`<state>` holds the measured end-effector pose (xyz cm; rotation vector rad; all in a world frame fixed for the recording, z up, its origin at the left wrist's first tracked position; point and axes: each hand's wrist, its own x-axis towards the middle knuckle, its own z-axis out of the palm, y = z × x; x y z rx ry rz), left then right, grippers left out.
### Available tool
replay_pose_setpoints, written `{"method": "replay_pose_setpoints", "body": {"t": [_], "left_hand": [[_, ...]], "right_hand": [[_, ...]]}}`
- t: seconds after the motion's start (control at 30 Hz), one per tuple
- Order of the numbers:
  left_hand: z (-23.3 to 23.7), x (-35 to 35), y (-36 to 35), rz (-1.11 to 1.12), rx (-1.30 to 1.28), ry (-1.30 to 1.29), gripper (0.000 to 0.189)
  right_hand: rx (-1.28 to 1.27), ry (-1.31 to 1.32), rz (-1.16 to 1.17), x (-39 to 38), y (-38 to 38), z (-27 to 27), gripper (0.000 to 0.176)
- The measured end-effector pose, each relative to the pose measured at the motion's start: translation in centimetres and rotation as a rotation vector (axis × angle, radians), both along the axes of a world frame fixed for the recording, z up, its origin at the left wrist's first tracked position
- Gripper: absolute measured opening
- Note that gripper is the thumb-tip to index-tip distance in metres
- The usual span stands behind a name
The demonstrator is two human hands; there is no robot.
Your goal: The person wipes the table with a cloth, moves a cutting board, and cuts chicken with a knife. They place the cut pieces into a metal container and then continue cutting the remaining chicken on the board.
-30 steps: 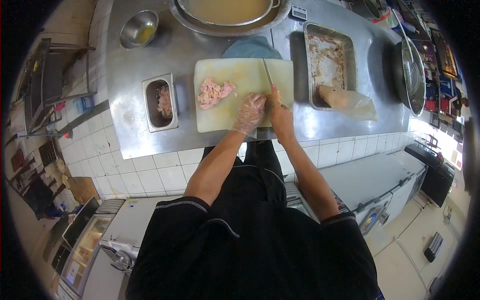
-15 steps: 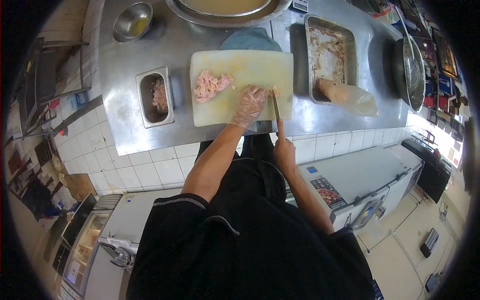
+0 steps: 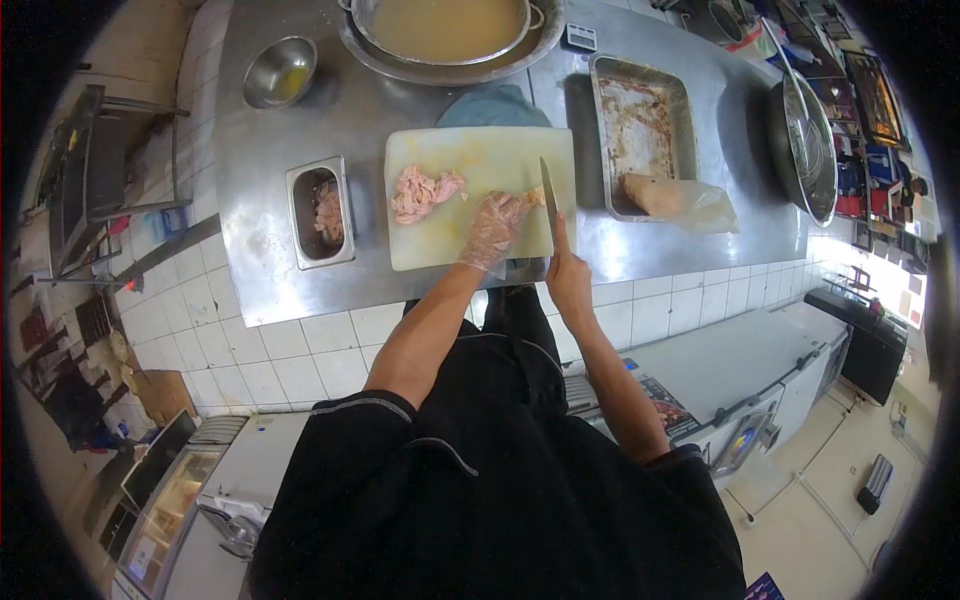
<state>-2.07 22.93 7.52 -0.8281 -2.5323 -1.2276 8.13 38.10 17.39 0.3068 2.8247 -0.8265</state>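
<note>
My left hand (image 3: 494, 226), in a clear plastic glove, is closed on a piece of raw meat (image 3: 534, 197) at the right part of the white cutting board (image 3: 480, 150). Just right of that piece, my right hand (image 3: 569, 283) grips a knife (image 3: 549, 195), its blade pointing away from me over the board. A pile of pink raw meat (image 3: 424, 193) lies on the board's left side, with small bits near it. The fingertips of my left hand are hard to make out.
Left of the board stands a metal container (image 3: 321, 225) holding meat pieces, with a steel bowl (image 3: 280, 73) behind it. A big pot of cloudy liquid (image 3: 445, 28) is at the back. To the right are a stained tray (image 3: 640, 130) and a plastic bag (image 3: 700, 207).
The view has shifted, so the table sits lower. My right hand has lifted the knife slightly, and its blade now shows more fully beside the meat.
</note>
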Motion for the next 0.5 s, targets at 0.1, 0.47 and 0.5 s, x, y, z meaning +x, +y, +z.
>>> {"method": "replay_pose_setpoints", "body": {"t": [0.1,0.47,0.5], "left_hand": [[2.2,0.1,-0.1,0.04,0.069,-0.041,0.024],[2.9,0.1,0.0,0.124,0.101,-0.079,0.013],[2.7,0.2,0.0,0.14,0.084,-0.049,0.013]], "right_hand": [[0.015,-0.008,0.005,-2.6,-0.4,-0.3,0.079],[-0.019,0.224,0.133,-7.9,-0.5,-3.1,0.076],[-0.02,0.227,0.133,-7.8,-0.6,-3.1,0.076]]}}
